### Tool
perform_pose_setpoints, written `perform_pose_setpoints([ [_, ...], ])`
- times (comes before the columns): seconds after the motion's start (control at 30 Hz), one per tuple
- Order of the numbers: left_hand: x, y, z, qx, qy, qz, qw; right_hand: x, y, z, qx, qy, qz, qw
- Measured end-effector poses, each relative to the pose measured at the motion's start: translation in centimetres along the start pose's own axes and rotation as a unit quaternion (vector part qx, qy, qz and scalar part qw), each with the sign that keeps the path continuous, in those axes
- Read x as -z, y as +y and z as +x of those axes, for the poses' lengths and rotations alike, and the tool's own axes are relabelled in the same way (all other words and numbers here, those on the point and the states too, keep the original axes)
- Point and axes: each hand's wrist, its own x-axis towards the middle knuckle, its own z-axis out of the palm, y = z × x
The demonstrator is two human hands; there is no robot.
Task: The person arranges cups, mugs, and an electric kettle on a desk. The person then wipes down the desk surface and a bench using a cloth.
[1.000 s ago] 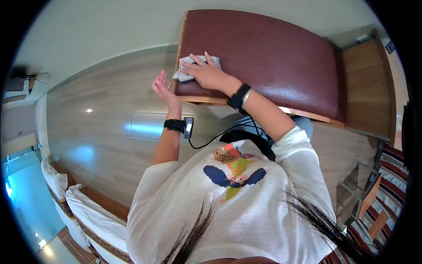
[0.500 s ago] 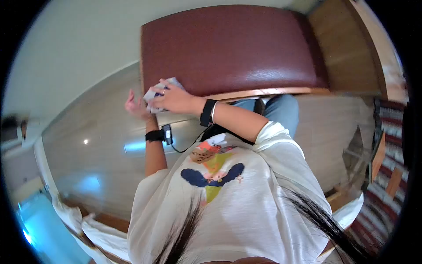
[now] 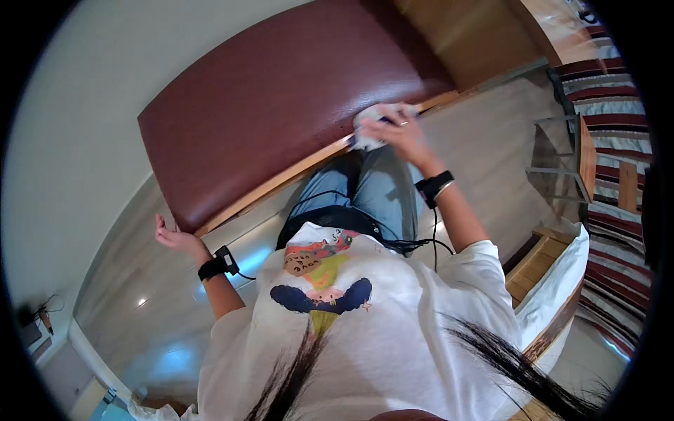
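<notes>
A white cloth with dark patches [image 3: 366, 135] lies under my right hand [image 3: 404, 137], pressed against the front edge of a bench with a dark red padded top [image 3: 281, 84]. The fingers of that hand are bent over the cloth and slightly blurred, with a ring on one of them. My left hand [image 3: 177, 237] is beside the bench's near left corner, empty, its fingers loosely apart. Whether it touches the corner I cannot tell. Both wrists wear black straps, with cables running from them.
A wooden panel [image 3: 463, 42] stands at the bench's right end. Farther right are a small table with metal legs [image 3: 586, 158] and a striped rug [image 3: 611, 259]. A pale wall [image 3: 98, 105] is on the left, with glossy floor [image 3: 126, 302] below it.
My right hand has moved with the cloth from the bench's left end rightward along its front edge. My left hand is lower and farther left. The view has turned.
</notes>
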Motion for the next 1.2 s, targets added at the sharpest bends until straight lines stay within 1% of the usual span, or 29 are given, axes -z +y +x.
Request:
perform_pose_setpoints([
  [0.07,0.2,-0.3,0.1,-0.012,-0.006,0.012,1.0,-0.9,5.0,-3.6,-0.097,0.046,0.026,0.994],
  [0.13,0.5,-0.7,0.2,0.016,-0.012,0.017,1.0,-2.7,9.4,-7.6,-0.234,0.099,0.073,0.964],
  [0.17,0.4,-0.3,0.0,0.025,-0.013,0.018,0.999,-2.9,10.2,-8.5,-0.237,0.102,0.068,0.964],
  [0.23,0.5,-0.4,-0.2,0.015,-0.016,0.02,1.0,-2.1,11.1,-9.7,-0.408,0.176,0.122,0.887],
  [0.27,0.5,-0.6,-0.2,0.005,-0.013,0.026,1.0,-1.7,11.1,-10.0,-0.412,0.18,0.113,0.886],
  [0.33,0.6,-1.5,0.2,0.026,-0.006,-0.005,1.0,0.5,9.4,-7.4,-0.439,0.356,0.217,0.796],
  [0.37,0.8,-1.7,0.2,0.044,0.005,-0.02,0.999,2.1,8.3,-5.6,-0.432,0.4,0.171,0.79],
  [0.4,0.7,-1.2,-0.1,0.046,0.004,-0.02,0.999,3.4,7.4,-3.9,-0.405,0.427,0.139,0.796],
  [0.47,0.6,-0.2,-0.3,0.019,0.007,0.091,0.996,1.6,7.8,-2.3,-0.431,0.38,0.132,0.808],
  [0.5,0.6,-0.6,-0.2,0.016,0.002,0.058,0.998,-0.6,8.9,-1.6,-0.436,0.297,0.092,0.845],
  [0.53,0.7,-1.0,0.0,0.018,0.004,0.053,0.998,-0.8,9.2,0.4,-0.433,0.213,0.049,0.874],
  [0.57,0.9,-1.4,0.2,0.018,0.006,0.074,0.997,-0.6,9.4,1.6,-0.434,0.191,0.033,0.88],
  [0.6,1.0,-1.6,0.3,0.018,0.01,0.095,0.995,-1.3,10.0,2.8,-0.445,0.199,0.035,0.872],
  [0.63,0.9,-1.8,0.2,0.01,0.014,0.069,0.997,-1.5,11.0,3.5,-0.474,0.166,0.049,0.863],
  [0.67,0.9,-1.9,0.1,0.011,0.022,0.068,0.997,-1.7,12.0,4.1,-0.503,0.132,0.065,0.852],
  [0.73,0.7,-0.8,-0.2,0.022,0.006,0.099,0.995,0.3,13.9,6.7,-0.582,0.022,0.144,0.8],
  [0.77,1.0,-1.2,0.0,0.024,0.01,0.099,0.995,0.1,15.4,7.4,-0.562,0.016,0.137,0.816],
  [0.8,1.3,-1.7,0.1,0.013,-0.004,0.088,0.996,-0.5,16.4,8.3,-0.557,0.015,0.135,0.819],
  [0.83,1.5,-2.1,0.1,0.002,-0.017,0.076,0.997,-1.0,17.5,9.2,-0.547,-0.005,0.12,0.828],
  [0.87,1.6,-2.6,0.0,0.006,-0.009,0.074,0.997,-1.4,18.5,10.2,-0.535,-0.025,0.105,0.838],
  [0.9,1.5,-2.2,-0.1,0.007,-0.012,0.076,0.997,-1.7,18.5,11.5,-0.548,-0.033,0.095,0.831],
  [0.93,1.4,-1.9,-0.2,0.007,-0.015,0.078,0.997,-1.8,18.6,12.7,-0.54,-0.035,0.095,0.835],
  [1.0,1.4,-1.7,-0.2,0.017,0.003,0.083,0.996,-2.4,18.8,15.4,-0.558,-0.067,0.059,0.825],
  [1.1,2.0,-1.8,-0.2,0.007,-0.008,0.126,0.992,-3.1,20.4,18.9,-0.546,-0.09,0.046,0.832],
  [1.13,1.8,-1.7,-0.2,0.008,0.002,0.128,0.992,-3.3,20.7,20.0,-0.538,-0.091,0.048,0.837],
  [1.2,1.9,-1.7,-0.3,0.027,-0.016,0.124,0.992,-3.9,20.9,21.8,-0.524,-0.08,0.024,0.847],
])
